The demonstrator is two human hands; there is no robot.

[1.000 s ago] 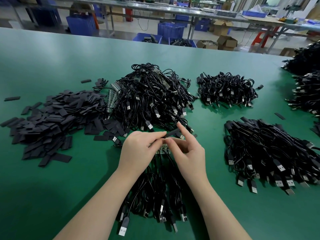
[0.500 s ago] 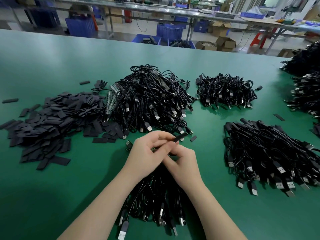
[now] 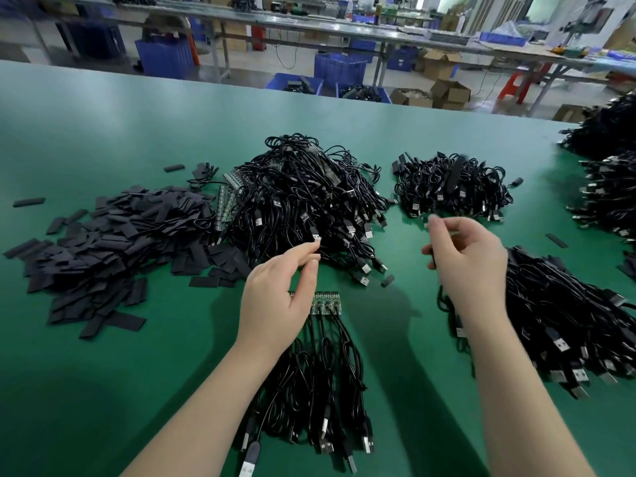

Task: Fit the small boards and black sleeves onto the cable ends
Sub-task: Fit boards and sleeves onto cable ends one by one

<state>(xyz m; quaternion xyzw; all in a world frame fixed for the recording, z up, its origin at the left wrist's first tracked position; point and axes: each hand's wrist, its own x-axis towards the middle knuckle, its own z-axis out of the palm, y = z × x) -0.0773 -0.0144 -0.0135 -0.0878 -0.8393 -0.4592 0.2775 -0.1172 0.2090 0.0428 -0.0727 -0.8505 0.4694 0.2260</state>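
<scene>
My left hand [image 3: 278,297] hovers over a short strip of small green boards [image 3: 327,302]. Its fingers are loosely curled and I see nothing in them. Black cables [image 3: 320,373] run from the boards toward me, ending in USB plugs. Blurred by motion, my right hand [image 3: 471,266] is raised to the right and grips a thin black cable [image 3: 438,284] that hangs below it. A heap of flat black sleeves [image 3: 103,242] lies at the left. A big pile of loose cables [image 3: 303,201] sits behind my left hand.
A smaller cable pile [image 3: 451,187] lies at the back right. A large one [image 3: 568,321] lies right of my right hand, and more heaps [image 3: 609,187] sit at the table's right edge. Loose strips of boards [image 3: 227,201] stand between sleeves and cables. Green table [image 3: 103,390].
My hands were together over the boards, working a sleeve and a cable end. They have parted: the right hand has swung right and up with a cable, the left stays near the boards.
</scene>
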